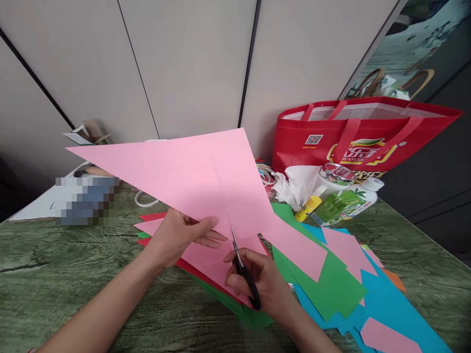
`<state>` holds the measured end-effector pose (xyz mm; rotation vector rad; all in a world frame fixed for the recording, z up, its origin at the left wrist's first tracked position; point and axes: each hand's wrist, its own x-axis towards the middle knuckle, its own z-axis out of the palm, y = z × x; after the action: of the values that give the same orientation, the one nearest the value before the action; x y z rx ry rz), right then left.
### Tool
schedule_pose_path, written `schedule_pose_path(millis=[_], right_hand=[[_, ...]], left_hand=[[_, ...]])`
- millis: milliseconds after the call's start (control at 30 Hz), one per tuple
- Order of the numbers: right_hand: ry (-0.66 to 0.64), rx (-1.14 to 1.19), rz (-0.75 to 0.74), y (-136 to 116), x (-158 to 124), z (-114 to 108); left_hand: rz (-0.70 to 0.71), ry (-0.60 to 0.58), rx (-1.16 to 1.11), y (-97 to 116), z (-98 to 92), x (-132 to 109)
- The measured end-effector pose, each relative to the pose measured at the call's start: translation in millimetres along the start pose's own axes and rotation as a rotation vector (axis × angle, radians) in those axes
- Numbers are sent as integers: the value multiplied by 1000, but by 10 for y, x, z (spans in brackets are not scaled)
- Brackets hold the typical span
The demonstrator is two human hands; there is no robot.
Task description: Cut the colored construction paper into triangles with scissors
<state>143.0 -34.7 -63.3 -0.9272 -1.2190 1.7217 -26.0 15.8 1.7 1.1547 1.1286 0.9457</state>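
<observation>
A large sheet of pink paper (176,171) is held up over the table in my left hand (187,230), pinched at its lower edge with the thumb on top. In my right hand (253,279) is a pair of scissors (241,267) with black handles, fingers wrapped round the loops. The blades point away from me and meet the lower edge of the sheet, where a short slit runs upward. A faint crease line continues above it. Beneath both hands lies a stack of pink, red and green paper (209,260).
Cut green paper (316,289), blue paper (390,299) and pink pieces lie at the right. Behind them stand a yellow glue stick (308,208), crumpled tissue (294,184), a green carton (331,206) and a red bag (312,147). A blurred box (88,201) is at the left.
</observation>
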Motion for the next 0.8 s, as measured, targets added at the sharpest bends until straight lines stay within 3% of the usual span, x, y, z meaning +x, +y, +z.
schedule_pose_path(millis=[200,800], right_hand=[[-26,10,-16,-56,-11,-13],[2,31,-3,-15,14,7]], left_hand=[[-20,-53,8,-19,25,-34],[-6,-20,12,-24,33,-37]])
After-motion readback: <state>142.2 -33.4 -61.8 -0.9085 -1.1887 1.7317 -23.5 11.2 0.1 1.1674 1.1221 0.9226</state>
